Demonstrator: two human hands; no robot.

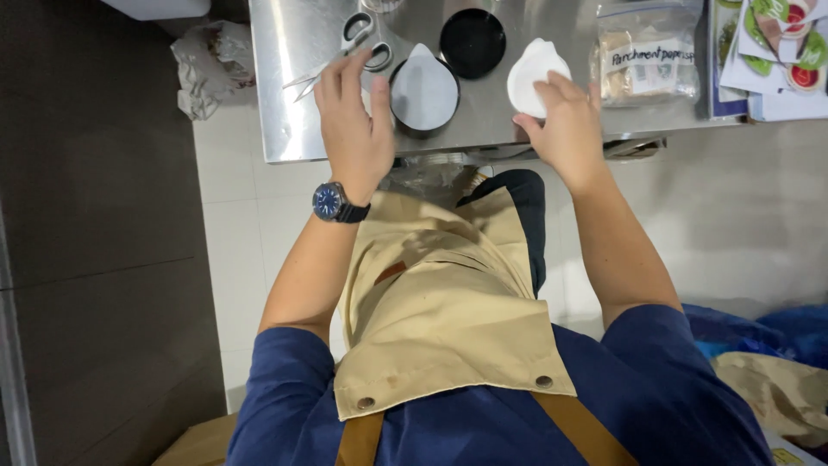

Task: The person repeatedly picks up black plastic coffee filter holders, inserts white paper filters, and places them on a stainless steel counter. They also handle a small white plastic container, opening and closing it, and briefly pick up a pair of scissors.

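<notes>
White paper round under right hand grip, fingertips on edge

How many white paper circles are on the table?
2. One paper circle lies on the dark round pan beside the left hand; the other is under the right hand. More may be hidden.

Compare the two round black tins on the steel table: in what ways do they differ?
The near tin has a white paper piece lying over it; the far tin is uncovered, its black inside showing. The near tin sits beside the left hand, while the far tin has no hand close. Both are round, black and rest on the steel table.
</notes>
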